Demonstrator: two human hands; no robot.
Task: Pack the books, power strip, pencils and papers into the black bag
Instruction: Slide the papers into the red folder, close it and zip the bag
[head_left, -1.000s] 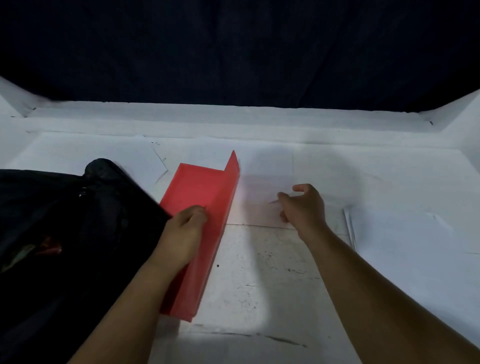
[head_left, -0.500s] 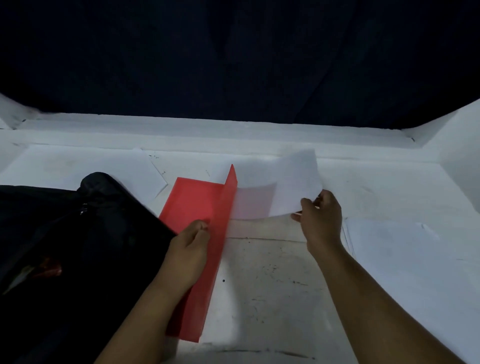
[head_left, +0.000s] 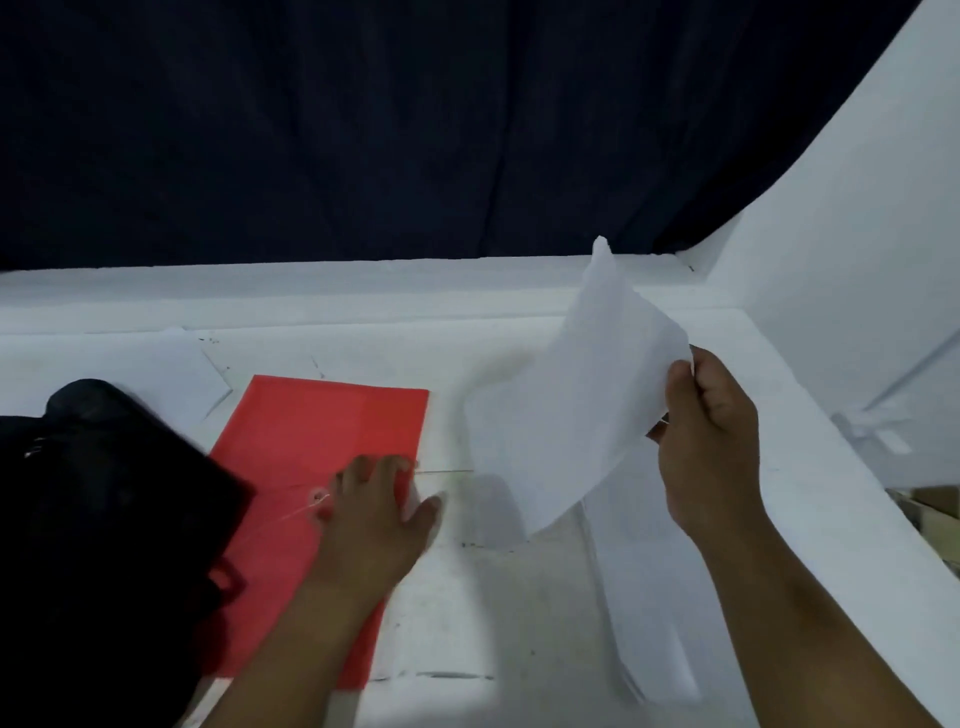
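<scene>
My right hand (head_left: 709, 441) pinches a thin white sheet of paper (head_left: 571, 410), lifted above the white table (head_left: 467, 613). My left hand (head_left: 374, 514) presses flat, fingers straight, on the flat red plastic folder (head_left: 311, 441) beside the black fabric bag (head_left: 104, 519).

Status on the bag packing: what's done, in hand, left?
Done: unclear, the black bag is too dark to see inside. In hand: right hand pinches a white sheet aloft; left hand rests on the red folder. Left: both, plus the paper stack.
</scene>
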